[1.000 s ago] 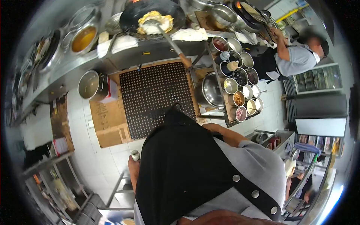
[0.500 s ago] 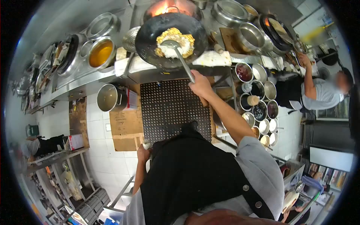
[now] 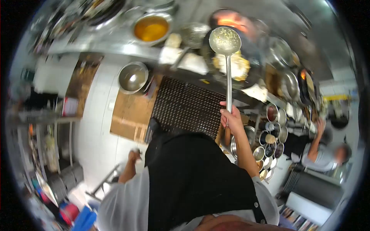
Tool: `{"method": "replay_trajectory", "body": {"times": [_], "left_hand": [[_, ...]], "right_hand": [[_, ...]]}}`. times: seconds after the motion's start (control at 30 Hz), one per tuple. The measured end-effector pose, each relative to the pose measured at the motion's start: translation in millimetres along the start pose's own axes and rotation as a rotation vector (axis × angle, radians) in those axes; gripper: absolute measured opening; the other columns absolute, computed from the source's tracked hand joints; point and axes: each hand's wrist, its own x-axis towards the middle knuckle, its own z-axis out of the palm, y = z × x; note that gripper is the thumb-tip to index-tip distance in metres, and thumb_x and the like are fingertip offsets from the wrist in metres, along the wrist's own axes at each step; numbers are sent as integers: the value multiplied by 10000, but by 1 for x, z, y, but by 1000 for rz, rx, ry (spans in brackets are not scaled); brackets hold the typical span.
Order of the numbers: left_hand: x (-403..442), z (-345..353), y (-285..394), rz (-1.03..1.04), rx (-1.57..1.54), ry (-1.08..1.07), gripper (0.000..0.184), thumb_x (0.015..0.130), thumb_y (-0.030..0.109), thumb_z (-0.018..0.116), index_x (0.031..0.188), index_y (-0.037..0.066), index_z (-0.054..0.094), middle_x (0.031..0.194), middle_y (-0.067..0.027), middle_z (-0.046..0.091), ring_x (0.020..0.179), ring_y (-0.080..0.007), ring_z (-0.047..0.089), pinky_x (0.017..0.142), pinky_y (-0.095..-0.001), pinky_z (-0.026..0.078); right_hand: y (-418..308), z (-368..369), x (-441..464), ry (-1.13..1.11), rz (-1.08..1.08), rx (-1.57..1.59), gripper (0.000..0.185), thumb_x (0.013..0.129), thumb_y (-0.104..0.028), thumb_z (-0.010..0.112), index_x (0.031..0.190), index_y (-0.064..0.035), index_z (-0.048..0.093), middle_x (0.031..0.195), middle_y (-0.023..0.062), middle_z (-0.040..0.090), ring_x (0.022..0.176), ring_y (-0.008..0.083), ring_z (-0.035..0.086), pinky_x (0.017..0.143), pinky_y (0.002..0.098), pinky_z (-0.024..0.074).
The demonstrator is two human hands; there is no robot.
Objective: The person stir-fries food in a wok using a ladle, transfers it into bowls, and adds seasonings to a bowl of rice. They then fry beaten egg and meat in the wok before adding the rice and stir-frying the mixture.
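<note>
My right hand grips the long handle of a metal ladle, held up in front of the wok. Bits of food cling to the ladle's round bowl. Behind it, the black wok holds white rice and yellow egg. Low at the left, my left hand is closed beside my apron; what it holds is too small and blurred to name.
Orange flames burn behind the wok. A bowl of orange liquid stands on the counter to the left. A metal pot is below it. Ingredient tins line the right side, near a co-worker.
The ladle has risen out of the food in the wok, with my right hand on its handle. The camera view has turned, and the wok now appears further right.
</note>
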Motion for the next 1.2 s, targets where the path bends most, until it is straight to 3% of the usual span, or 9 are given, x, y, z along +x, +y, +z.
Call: {"method": "replay_trajectory", "body": {"times": [0.07, 0.1, 0.13, 0.17, 0.43, 0.73, 0.83, 0.93, 1.2], "left_hand": [[2, -35, -3, 49, 254, 15, 478, 723, 453, 844, 1098, 180, 729, 1110, -108, 750, 1017, -345, 705, 940, -485, 525], [1, -54, -1, -328, -429, 8, 385, 800, 471, 770, 1023, 157, 752, 1113, -162, 738, 1037, -352, 695, 918, -461, 538], [22, -50, -22, -98, -18, 127, 363, 859, 459, 705, 962, 116, 757, 1075, -199, 732, 1027, -372, 689, 891, -453, 546], [13, -87, -2, -309, -261, 156, 391, 852, 451, 716, 988, 86, 747, 1048, -203, 730, 1021, -375, 686, 890, -474, 539], [-57, -174, 8, -392, -938, 455, 428, 709, 158, 768, 1091, 3, 653, 1014, -222, 728, 977, -378, 697, 865, -450, 535], [-187, -27, -43, -804, -981, 194, 460, 710, 290, 834, 1040, 8, 680, 965, -181, 740, 973, -371, 707, 832, -453, 541], [-196, 100, -94, -583, -534, 251, 473, 727, 301, 825, 1077, 18, 680, 994, -181, 742, 980, -380, 705, 853, -459, 541], [-197, 17, -49, -831, -773, 258, 494, 741, 313, 821, 1118, 28, 675, 1049, -194, 736, 1014, -381, 698, 881, -459, 536], [-66, -64, -37, -586, -942, 375, 532, 737, 288, 834, 1156, 8, 663, 1085, -219, 723, 1020, -364, 693, 856, -450, 534]], "right_hand": [[10, 52, 18, -124, 49, -67, 363, 989, -100, 602, 1339, -47, 522, 611, -15, 451, 467, 99, 452, 450, 268, 396], [14, 84, 29, -193, 74, -149, 407, 989, -104, 606, 1379, -46, 503, 622, -15, 466, 479, 97, 465, 457, 260, 400], [17, 114, 41, -254, 88, -231, 452, 989, -107, 611, 1419, -45, 483, 633, -15, 482, 491, 94, 479, 464, 251, 404], [33, 138, 64, -332, 109, -221, 518, 986, -117, 624, 1468, -42, 448, 666, -12, 512, 507, 89, 497, 472, 238, 408], [130, 311, 256, -484, 221, -587, 304, 925, -94, 653, 1220, -45, 598, 643, 7, 548, 460, 116, 518, 423, 294, 433], [206, 348, 324, -439, 304, -573, 91, 915, -90, 662, 904, -37, 588, 655, 31, 555, 462, 146, 519, 442, 327, 441], [201, 353, 320, -413, 338, -617, 99, 922, -103, 656, 897, -44, 580, 658, 25, 551, 471, 142, 527, 433, 324, 441], [190, 342, 299, -417, 373, -517, 96, 948, -117, 638, 920, -48, 577, 663, 24, 552, 481, 143, 540, 419, 320, 440], [79, 255, 164, -459, 527, 507, 291, 1046, -187, 516, 1312, -68, 522, 715, -1, 506, 486, 111, 469, 429, 271, 393]]}}
